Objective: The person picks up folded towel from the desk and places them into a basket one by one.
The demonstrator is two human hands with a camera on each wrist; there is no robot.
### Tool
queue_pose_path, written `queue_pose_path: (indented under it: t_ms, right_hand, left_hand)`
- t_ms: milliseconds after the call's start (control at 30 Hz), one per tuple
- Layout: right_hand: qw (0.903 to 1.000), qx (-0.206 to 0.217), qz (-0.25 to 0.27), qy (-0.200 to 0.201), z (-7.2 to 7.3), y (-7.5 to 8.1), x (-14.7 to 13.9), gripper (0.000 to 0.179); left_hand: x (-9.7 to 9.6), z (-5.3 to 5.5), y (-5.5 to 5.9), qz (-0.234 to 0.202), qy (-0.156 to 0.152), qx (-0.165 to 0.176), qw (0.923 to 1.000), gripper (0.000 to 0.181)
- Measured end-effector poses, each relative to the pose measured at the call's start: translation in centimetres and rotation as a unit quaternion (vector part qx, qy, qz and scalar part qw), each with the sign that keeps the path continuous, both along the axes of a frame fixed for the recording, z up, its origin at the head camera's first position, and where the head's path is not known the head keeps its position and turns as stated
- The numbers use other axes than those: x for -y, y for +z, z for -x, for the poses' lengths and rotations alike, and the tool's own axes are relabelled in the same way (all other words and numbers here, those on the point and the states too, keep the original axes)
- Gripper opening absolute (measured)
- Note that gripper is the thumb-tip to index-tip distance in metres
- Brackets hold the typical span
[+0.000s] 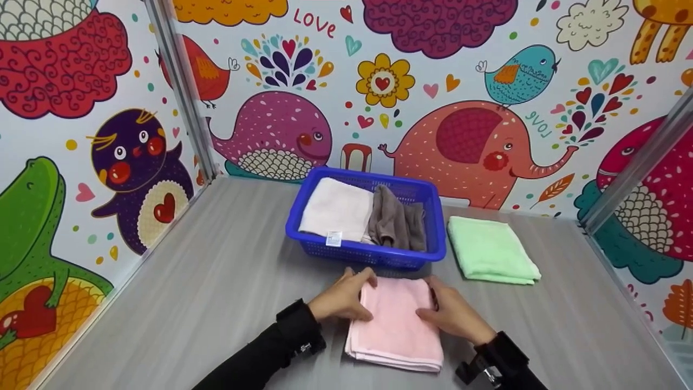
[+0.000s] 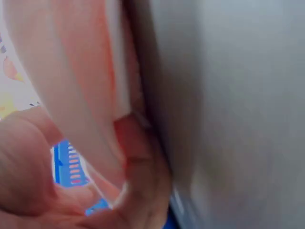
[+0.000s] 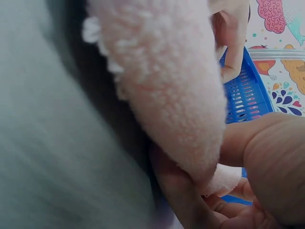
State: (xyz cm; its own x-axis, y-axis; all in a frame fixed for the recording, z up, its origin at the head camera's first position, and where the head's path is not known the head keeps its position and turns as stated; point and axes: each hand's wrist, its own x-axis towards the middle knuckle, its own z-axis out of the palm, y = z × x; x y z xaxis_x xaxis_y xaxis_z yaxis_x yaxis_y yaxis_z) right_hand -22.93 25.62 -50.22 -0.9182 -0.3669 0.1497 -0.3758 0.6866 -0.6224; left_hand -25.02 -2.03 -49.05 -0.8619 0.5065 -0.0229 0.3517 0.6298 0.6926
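Note:
A folded pink towel (image 1: pixel 399 325) lies on the grey table in front of the blue basket. My left hand (image 1: pixel 346 295) grips its left edge, thumb on top; in the left wrist view the fingers (image 2: pixel 138 176) reach under the folded layers. On the opposite edge my right hand (image 1: pixel 452 309) pinches the towel, and the right wrist view shows its thumb and fingers on either side of the fluffy fold (image 3: pixel 176 95). Inside the blue plastic basket (image 1: pixel 368 254) stand a white towel (image 1: pixel 338 208) with a small tag and grey-brown towels (image 1: pixel 390 216).
A folded light green towel (image 1: pixel 492 250) lies on the table to the right of the basket. Panels printed with cartoon animals (image 1: pixel 465 157) wall the table (image 1: pixel 227 281) at the back and both sides, with metal posts (image 1: pixel 184 92) at the corners.

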Motion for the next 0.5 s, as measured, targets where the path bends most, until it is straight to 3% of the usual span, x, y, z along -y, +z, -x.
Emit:
queue_pose_path:
  t_ms: [267, 500]
  right_hand:
    - [0.9997, 0.000, 0.011, 0.022, -0.2, 0.2, 0.5, 0.048]
    - [0.9993, -0.003, 0.022, 0.030, -0.5, 3.0, 0.0, 0.050]
  left_hand:
    - [-0.3, 0.0, 0.3, 0.018, -0.007, 0.007, 0.9998, 0.057]
    - [0.0, -0.2, 2.7, 0.005, -0.048, -0.066, 0.9967, 0.057]
